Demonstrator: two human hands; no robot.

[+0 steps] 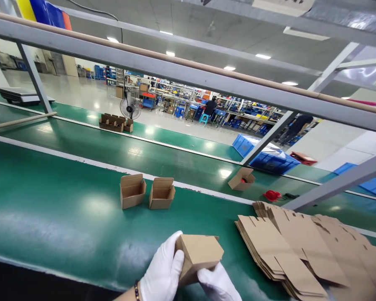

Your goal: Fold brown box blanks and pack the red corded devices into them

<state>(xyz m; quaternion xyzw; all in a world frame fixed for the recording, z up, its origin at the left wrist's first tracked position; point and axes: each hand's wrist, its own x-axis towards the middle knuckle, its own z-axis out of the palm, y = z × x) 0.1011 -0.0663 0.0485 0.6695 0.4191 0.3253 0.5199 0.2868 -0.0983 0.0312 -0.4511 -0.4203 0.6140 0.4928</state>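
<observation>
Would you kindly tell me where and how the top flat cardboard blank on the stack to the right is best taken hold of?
Probably by the near left edge of the top blank, coming from the left. The stack is fanned, so that edge overhangs the ones beneath and a thumb could slip under it. The right hand, now on the folded box, is nearest.

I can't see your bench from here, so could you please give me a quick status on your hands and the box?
Left hand and right hand both gripping small cardboard box. Two open boxes stand ahead. Flat blanks stacked right, not touching.
</observation>
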